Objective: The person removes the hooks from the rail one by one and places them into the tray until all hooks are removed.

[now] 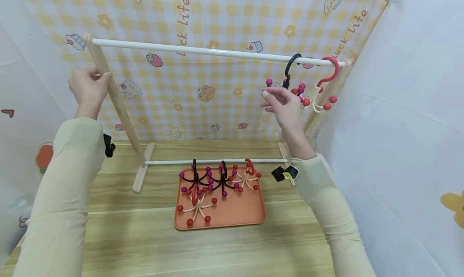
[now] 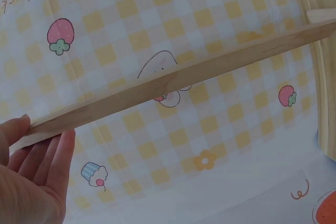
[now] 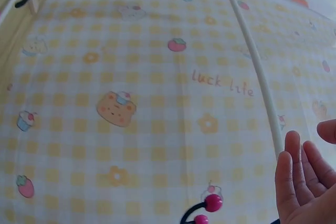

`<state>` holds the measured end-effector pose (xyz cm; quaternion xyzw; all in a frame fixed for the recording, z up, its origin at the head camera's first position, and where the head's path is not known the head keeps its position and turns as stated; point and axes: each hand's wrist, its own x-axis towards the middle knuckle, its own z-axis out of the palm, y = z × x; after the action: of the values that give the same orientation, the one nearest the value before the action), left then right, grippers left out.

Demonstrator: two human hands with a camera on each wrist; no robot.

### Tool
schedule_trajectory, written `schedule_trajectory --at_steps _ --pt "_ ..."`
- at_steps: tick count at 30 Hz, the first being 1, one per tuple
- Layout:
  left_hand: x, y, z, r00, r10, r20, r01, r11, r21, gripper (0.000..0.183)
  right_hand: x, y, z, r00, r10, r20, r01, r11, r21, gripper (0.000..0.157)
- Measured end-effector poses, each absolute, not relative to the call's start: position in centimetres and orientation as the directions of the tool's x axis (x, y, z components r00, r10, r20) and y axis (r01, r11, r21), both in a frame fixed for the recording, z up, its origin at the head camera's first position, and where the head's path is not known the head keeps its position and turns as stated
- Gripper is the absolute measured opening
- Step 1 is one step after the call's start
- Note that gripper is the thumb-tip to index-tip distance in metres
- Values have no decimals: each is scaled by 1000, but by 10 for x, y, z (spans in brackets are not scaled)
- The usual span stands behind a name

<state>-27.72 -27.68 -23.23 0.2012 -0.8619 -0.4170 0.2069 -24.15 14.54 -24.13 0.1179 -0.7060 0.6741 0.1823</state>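
Note:
My left hand [image 1: 88,85] holds the left wooden post [image 1: 116,95] of a small rack below its top, thumb on one side and fingers on the other. In the right wrist view, my right hand [image 3: 310,182] has its fingers fairly straight, the thumb apart and nothing between them. It is in front of a black hook hanger [image 1: 290,69] with purple balls, which hangs on the white top rod [image 1: 199,50] and is partly hidden by the hand. To its right on the rod hangs a red-hooked hanger [image 1: 330,71] with cream arms and red balls.
Below the rack, an orange tray [image 1: 239,212] on the wooden table holds several more hangers, two black-hooked [image 1: 223,176] and two red-hooked [image 1: 197,204]. A lower white rod [image 1: 166,162] runs just behind the tray. A checked cloth [image 1: 217,115] hangs behind the rack.

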Motion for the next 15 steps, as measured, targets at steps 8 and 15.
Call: schedule_trajectory --at_steps 8,15 --pt "-278 -278 -233 -831 -523 191 -176 573 801 45 -249 160 -221 -905 157 395 -394 35 -918 17" --pt "-280 -278 -233 -826 -531 189 -174 559 811 45 -263 174 -215 -903 266 338 -341 37 -939 21"
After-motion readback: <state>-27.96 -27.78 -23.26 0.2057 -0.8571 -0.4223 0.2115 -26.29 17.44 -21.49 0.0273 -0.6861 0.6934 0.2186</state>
